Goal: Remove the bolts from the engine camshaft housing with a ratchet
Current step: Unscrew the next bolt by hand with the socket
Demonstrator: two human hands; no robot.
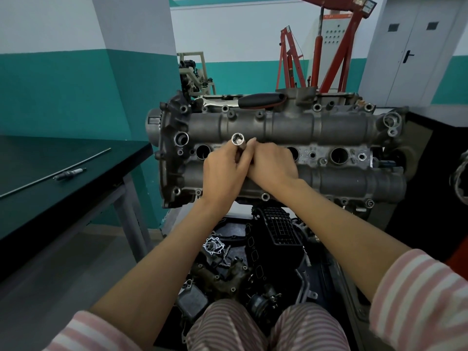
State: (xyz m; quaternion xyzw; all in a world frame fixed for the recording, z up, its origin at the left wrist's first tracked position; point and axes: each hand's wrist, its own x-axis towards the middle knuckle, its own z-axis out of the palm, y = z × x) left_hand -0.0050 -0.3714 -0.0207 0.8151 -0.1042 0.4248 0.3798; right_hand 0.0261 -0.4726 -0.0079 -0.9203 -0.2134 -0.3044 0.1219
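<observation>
The grey camshaft housing (291, 125) lies across the engine in front of me, with bolt heads along its edges. My left hand (224, 173) grips a shiny socket (238, 141), its open end pointing up and away from me. My right hand (272, 164) presses against the left hand from the right, fingers curled at the socket's lower part; what they hold is hidden. A ratchet (263, 100) with a black handle rests on the far edge of the housing, untouched.
A dark green table (63, 178) stands to the left with a spark plug (69, 174) and a thin rod (55, 172). Loose engine parts (253, 262) fill the tray below the engine. Red hoists (326, 51) stand behind. A black stand (435, 138) is at the right.
</observation>
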